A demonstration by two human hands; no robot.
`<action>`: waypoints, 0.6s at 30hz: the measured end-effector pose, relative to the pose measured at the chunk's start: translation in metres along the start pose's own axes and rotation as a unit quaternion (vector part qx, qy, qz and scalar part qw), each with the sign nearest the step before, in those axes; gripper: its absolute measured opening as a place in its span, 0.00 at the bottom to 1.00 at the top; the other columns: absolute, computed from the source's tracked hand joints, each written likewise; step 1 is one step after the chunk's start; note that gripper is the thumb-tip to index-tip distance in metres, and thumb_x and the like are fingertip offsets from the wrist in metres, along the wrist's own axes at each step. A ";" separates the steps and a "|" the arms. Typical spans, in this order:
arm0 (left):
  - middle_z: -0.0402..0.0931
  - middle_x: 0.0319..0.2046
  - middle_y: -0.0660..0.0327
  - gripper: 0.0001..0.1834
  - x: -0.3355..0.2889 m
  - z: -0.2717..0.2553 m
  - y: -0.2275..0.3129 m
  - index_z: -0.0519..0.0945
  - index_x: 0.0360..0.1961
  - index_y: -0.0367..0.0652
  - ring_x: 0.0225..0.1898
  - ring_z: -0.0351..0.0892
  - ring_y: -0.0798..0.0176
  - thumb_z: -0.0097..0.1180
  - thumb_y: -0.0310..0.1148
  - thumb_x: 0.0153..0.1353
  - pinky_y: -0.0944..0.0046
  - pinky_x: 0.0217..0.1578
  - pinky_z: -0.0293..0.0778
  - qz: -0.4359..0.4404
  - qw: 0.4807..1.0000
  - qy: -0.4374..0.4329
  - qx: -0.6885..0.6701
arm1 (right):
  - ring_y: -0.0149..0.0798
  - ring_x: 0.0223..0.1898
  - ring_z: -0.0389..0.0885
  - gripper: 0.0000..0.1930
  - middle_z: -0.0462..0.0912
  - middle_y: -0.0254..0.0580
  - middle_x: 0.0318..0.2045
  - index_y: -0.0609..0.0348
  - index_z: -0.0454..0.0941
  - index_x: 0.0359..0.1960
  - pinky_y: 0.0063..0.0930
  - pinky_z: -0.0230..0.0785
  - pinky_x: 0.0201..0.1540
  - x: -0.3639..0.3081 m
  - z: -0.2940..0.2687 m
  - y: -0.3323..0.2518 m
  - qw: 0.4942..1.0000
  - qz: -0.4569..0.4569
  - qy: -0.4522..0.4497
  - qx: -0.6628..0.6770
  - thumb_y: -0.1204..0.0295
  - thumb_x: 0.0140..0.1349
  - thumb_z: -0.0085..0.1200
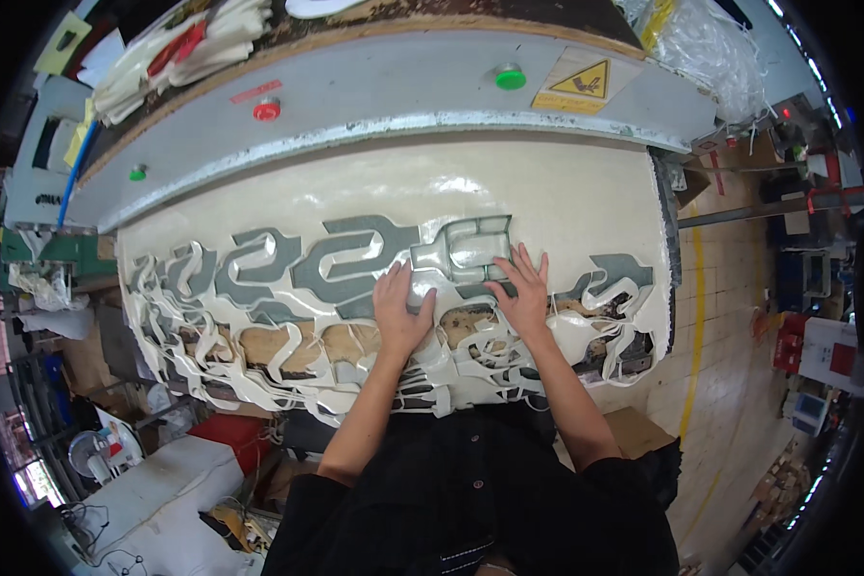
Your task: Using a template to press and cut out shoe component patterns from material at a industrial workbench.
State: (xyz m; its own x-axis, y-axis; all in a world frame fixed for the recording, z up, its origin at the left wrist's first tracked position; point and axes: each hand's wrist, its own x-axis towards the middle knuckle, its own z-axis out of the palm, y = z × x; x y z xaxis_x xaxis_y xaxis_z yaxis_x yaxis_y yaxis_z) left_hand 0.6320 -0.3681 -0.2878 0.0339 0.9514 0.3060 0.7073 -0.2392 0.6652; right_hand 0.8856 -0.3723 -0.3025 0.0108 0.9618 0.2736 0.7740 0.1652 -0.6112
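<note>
A metal cutting die (436, 255), a curved outline of upright strip, lies on a glossy cream sheet (586, 192). My right hand (522, 296) is at the die's right side, fingers spread, with the thumb and index fingertips at its edge. Fingers stretched out and thumb apart, my left hand (401, 312) rests on the sheet just left of and below the die. Grey-green curved shapes (355, 300) show in a row through the sheet to the left. Below both hands, the sheet is cut into thin loose strips (288, 355) with brown board (350, 343) visible between them.
Beyond the sheet runs a grey machine beam (384, 91) with a red button (267, 108), green buttons (511, 77) and a yellow warning label (581, 82). White pieces (187, 58) are piled on top at left, clear plastic bags (706, 58) at right. A cardboard box (636, 432) stands near my right elbow.
</note>
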 end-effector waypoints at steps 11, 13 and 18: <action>0.84 0.57 0.41 0.31 -0.005 -0.008 -0.011 0.84 0.60 0.33 0.64 0.80 0.39 0.75 0.37 0.57 0.39 0.71 0.65 -0.005 1.000 0.000 -0.027 | 0.52 0.73 0.75 0.23 0.85 0.49 0.63 0.52 0.86 0.54 0.72 0.39 0.80 0.003 -0.001 -0.003 1.000 -0.016 -0.010 0.013 0.66 0.56 0.76; 0.85 0.55 0.43 0.30 -0.003 -0.007 -0.008 0.84 0.60 0.34 0.64 0.80 0.40 0.74 0.36 0.57 0.39 0.71 0.66 -0.010 1.000 0.004 -0.023 | 0.52 0.73 0.75 0.23 0.85 0.50 0.63 0.53 0.86 0.54 0.72 0.39 0.80 0.002 0.001 -0.002 1.000 -0.014 -0.014 0.014 0.67 0.55 0.76; 0.86 0.55 0.47 0.29 -0.002 -0.008 -0.010 0.84 0.60 0.36 0.63 0.81 0.42 0.74 0.35 0.57 0.39 0.69 0.68 -0.029 0.999 0.005 -0.041 | 0.53 0.73 0.75 0.24 0.85 0.52 0.63 0.54 0.85 0.53 0.68 0.37 0.81 0.008 -0.005 -0.008 0.999 0.000 -0.025 0.029 0.71 0.52 0.75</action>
State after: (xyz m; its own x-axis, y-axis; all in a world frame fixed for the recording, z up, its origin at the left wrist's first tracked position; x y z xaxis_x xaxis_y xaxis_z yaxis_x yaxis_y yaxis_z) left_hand 0.6191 -0.3694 -0.2896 -0.0130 0.9623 0.2715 0.6482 -0.1986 0.7351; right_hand 0.8830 -0.3669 -0.2916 -0.0216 0.9713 0.2370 0.7357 0.1760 -0.6541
